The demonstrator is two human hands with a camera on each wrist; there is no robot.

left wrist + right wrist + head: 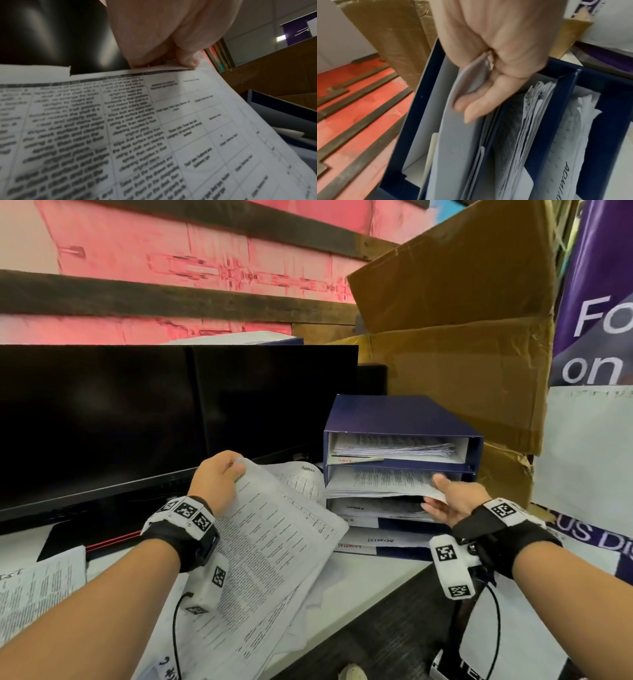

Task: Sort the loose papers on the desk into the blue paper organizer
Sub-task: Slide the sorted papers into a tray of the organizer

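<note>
The left wrist view alone shows the left hand pinching the top edge of a printed table sheet, thumb on its face. From the head view, that grip holds the sheet tilted above loose papers on the bench, left of the blue paper organizer. The right hand pinches a sheet lying in the organizer's second slot, thumb above, fingers beneath.

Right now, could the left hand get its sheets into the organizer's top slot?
Probably yes: the left hand grips the sheets just left of the organizer; its top slot faces it half full; the right hand works lower.
</note>
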